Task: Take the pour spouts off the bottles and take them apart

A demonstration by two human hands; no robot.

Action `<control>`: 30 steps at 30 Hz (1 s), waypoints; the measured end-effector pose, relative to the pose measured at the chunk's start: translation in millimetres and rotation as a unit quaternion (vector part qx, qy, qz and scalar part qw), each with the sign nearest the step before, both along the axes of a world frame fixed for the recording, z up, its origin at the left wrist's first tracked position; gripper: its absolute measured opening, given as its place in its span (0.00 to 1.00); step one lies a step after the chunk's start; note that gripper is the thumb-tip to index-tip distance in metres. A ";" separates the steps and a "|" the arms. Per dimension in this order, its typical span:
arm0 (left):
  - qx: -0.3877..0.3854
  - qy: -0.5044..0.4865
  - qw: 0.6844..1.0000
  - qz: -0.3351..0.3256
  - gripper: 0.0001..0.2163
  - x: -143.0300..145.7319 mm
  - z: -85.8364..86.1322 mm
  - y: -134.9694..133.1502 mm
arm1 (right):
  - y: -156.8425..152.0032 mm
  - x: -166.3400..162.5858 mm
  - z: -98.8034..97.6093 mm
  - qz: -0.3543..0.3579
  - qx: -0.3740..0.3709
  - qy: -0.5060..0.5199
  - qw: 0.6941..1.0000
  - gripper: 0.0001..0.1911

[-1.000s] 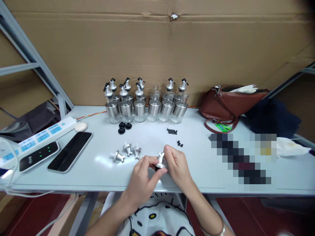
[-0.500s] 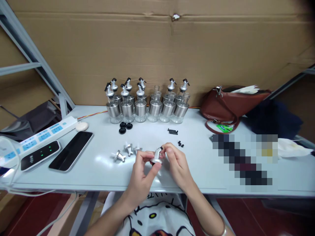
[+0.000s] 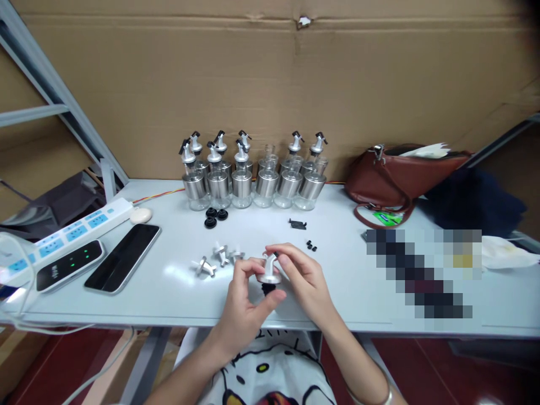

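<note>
My left hand (image 3: pixel 244 295) is closed round a silver bottle pour spout (image 3: pixel 270 273) with a black ribbed stopper (image 3: pixel 268 288) under its flange. Its thumb points across below the flange. Against the spout's upper end, the fingers of my right hand (image 3: pixel 304 281) press a small black cap (image 3: pixel 276 255), partly hidden by them. Left of my hands lie loose silver spouts (image 3: pixel 205 266) without black parts. Beyond them sit black stoppers (image 3: pixel 210 223) in a cluster. Thin black levers (image 3: pixel 297 225) and tiny black caps (image 3: pixel 311 246) lie to the right.
Glass bottles with steel sleeves (image 3: pixel 242 184) stand in rows along the cardboard wall (image 3: pixel 169 84), several topped with spouts. A phone (image 3: pixel 123 259), a Wi-Fi device (image 3: pixel 70 265) and a power strip (image 3: pixel 84 228) occupy the left. At right are a brown handbag (image 3: pixel 379 180) and a blurred patch.
My left thumb has moved off the flange, and the black stopper beneath now shows. My right fingers have shifted left, over the spout's upper end.
</note>
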State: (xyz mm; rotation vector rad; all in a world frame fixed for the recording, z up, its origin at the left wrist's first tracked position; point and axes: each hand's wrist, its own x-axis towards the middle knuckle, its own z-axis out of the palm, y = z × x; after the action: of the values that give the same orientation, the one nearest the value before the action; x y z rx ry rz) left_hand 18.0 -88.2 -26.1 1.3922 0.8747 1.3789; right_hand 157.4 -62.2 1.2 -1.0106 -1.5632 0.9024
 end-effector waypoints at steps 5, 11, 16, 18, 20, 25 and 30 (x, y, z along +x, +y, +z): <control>0.026 0.032 0.996 0.077 0.09 0.2 1.7 2.0 | -0.3 0.8 -1.9 -0.012 0.009 0.007 1.000 0.14; 0.016 0.070 0.993 0.097 0.10 -1.5 2.2 1.9 | -1.3 0.5 -2.1 0.043 -0.058 0.044 0.996 0.14; 0.055 0.077 0.986 0.138 0.10 -0.6 0.7 2.0 | 1.4 6.0 7.0 0.240 -0.196 0.251 0.917 0.25; 0.064 0.076 0.984 0.146 0.11 0.0 -2.2 2.2 | 2.9 8.0 10.3 0.286 -0.233 0.309 0.876 0.30; 0.079 0.076 0.983 0.149 0.12 0.6 -5.2 2.6 | 4.2 9.1 11.7 0.302 -0.252 0.344 0.853 0.32; 0.124 0.069 0.977 0.161 0.14 2.4 -9.6 3.2 | 6.2 9.3 10.0 0.318 -0.271 0.357 0.835 0.34; 0.120 0.065 0.978 0.156 0.14 3.1 -9.0 3.2 | 6.9 9.6 7.6 0.331 -0.250 0.328 0.849 0.33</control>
State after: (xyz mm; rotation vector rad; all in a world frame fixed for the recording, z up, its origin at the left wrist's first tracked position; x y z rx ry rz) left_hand 21.1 -85.0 -35.1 1.5914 1.0745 1.6906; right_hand 167.1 -55.3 8.8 -0.3669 -1.0768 1.9748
